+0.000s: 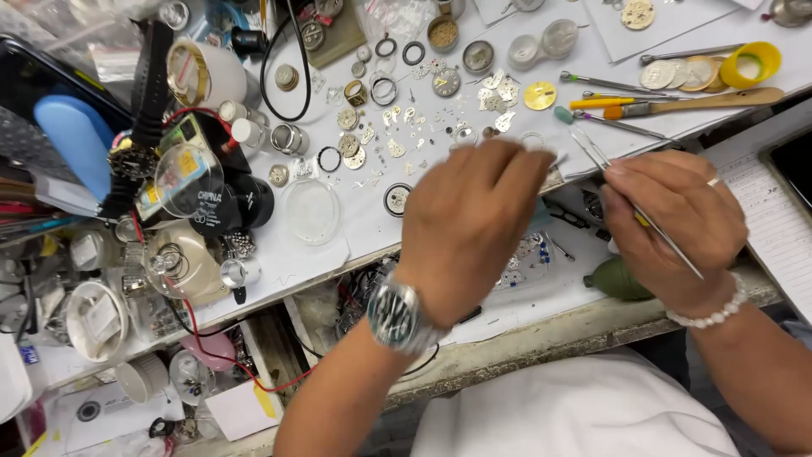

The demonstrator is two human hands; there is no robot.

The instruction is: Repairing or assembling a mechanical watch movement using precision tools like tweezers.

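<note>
My left hand (470, 222) hovers back-up over the white paper on the workbench, fingers curled down over something I cannot see. A steel wristwatch (395, 315) with a dark dial sits on that wrist. My right hand (674, 222) grips thin metal tweezers (592, 152), whose tips point up-left toward the fingertips of the left hand. A white bead bracelet (712, 315) circles the right wrist. Many small watch parts (397, 140), gears, plates and rings, lie scattered on the paper just beyond both hands.
A gold dial (540, 96), screwdrivers (617, 103), a wooden-handled tool (719, 100) and a yellow cup (751, 64) lie at the back right. Left stand a clear glass dome (188, 179), jars and a blue object (78, 140). A green dust blower (616, 279) lies under my right hand.
</note>
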